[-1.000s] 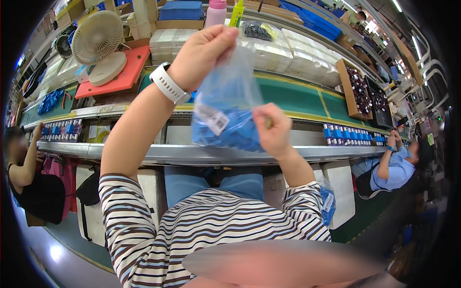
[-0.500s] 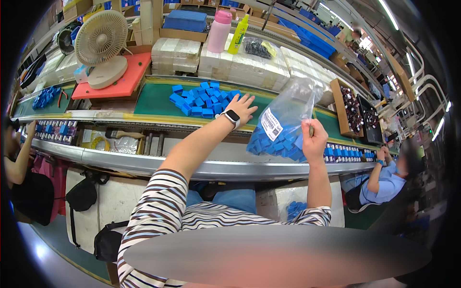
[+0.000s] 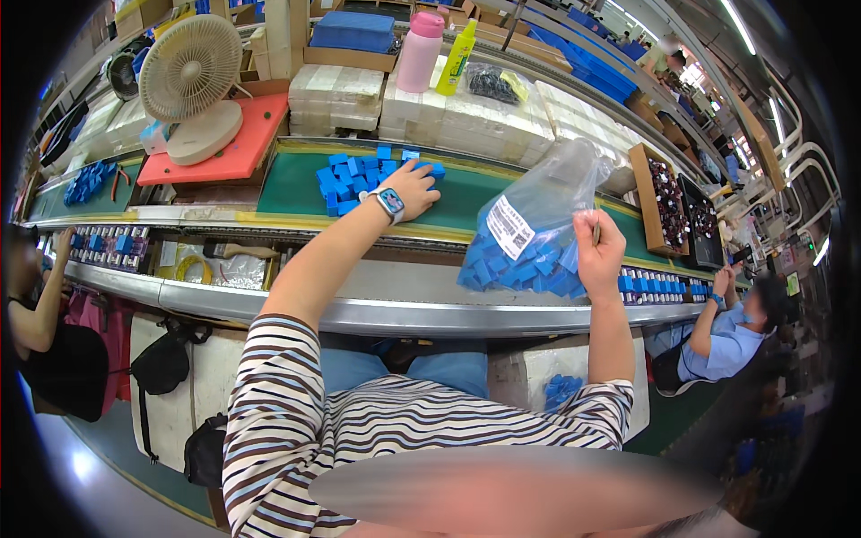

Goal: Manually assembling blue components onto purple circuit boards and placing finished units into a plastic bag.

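Note:
Blue rectangular blocks lie in a loose pile on the green belt in front of me. My left hand, with a watch on its wrist, rests at the pile's right side, fingers apart and touching the blocks. To the right, a clear plastic bag with a white label stands on the line's near ledge, its lower half full of similar blue blocks. My right hand is closed at the bag's right edge, gripping the plastic. A small dark sliver shows between its fingers; I cannot make out what it is.
A white fan stands on a red foam board at the left. Foam blocks behind the belt carry a pink bottle and a yellow bottle. A carton of dark parts stands right. People sit on both sides.
My left hand has moved left onto the pile, its fingers now drawn in among the blocks. The right hand stays at the bag. The view has shifted slightly.

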{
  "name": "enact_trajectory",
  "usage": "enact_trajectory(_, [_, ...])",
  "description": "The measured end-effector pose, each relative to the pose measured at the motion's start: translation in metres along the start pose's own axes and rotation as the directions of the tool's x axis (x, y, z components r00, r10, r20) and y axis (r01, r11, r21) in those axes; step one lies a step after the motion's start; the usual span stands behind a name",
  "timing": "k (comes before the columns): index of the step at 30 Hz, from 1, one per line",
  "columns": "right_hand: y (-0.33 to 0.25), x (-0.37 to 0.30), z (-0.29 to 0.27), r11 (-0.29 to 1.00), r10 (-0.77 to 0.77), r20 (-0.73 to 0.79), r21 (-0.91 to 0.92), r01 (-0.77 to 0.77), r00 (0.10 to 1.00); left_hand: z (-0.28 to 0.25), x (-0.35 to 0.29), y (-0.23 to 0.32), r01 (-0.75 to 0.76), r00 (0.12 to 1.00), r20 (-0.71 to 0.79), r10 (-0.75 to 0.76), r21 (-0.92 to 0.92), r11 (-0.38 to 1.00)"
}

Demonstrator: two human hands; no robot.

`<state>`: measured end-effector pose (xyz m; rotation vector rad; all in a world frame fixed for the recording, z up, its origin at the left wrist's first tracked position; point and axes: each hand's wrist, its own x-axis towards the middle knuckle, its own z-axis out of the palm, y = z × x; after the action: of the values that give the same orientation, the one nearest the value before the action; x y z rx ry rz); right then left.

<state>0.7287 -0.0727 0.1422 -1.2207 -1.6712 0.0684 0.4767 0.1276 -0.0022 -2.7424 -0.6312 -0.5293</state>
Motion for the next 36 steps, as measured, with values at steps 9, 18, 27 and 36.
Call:
enact_trajectory(9, [-0.010, 0.014, 0.045, 0.991, -0.030, 0.049, 0.131, 0.023, 0.998, -0.024, -0.041, -0.020, -0.023, 1.000, 0.013, 0.023, -0.023, 0.999])
enact_trajectory(18, [-0.022, 0.016, 0.039, 0.942, 0.013, -0.053, 0.336, 0.005, 0.998, -0.054, -0.055, 0.073, 0.284, 0.726, 0.226, -0.649, -0.959, -0.016])
enact_trajectory(27, [0.099, 0.040, 0.059, 0.789, 0.496, 0.163, 0.324, -0.521, 0.853, -0.082, -0.056, 0.091, 0.592, 0.683, 0.726, 0.075, -0.491, -0.639])
enact_trajectory(36, [0.156, 0.060, 0.102, 0.662, 0.649, 0.397, 0.124, -0.739, 0.649, -0.094, -0.006, 0.089, 0.206, 0.709, 0.677, -0.196, -0.466, -0.860])
